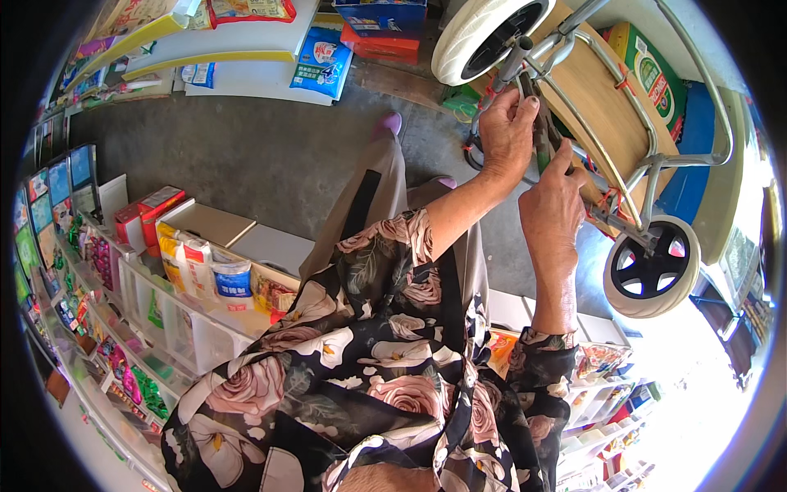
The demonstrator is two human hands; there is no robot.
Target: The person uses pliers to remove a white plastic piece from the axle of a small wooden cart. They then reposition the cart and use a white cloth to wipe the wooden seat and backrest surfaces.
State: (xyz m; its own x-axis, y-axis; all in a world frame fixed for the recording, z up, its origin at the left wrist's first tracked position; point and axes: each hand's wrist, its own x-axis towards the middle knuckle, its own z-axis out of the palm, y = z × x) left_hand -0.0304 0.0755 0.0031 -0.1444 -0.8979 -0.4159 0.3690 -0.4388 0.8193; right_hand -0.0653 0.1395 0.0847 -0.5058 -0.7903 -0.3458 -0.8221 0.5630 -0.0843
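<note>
A hand cart with a metal tube frame (639,107) and a wooden board (592,102) is tipped up in front of me on the right. It has two white-rimmed wheels; the far one (492,41) is at the top and the near one (653,266) at the lower right. My left hand (507,135) is closed round a dark, partly green bar beside the board, near the far wheel. My right hand (556,205) is closed at the bar's nearer end, its fingers curled against it. Red ties wrap the frame close by. My fingers hide part of the bar.
A green carton (652,74) stands behind the cart. Shelves with a blue packet (322,61) are at the far left. Plastic bins (176,328) and bagged goods (234,275) line the near left. Grey floor (238,139) lies between; bright light fills the lower right.
</note>
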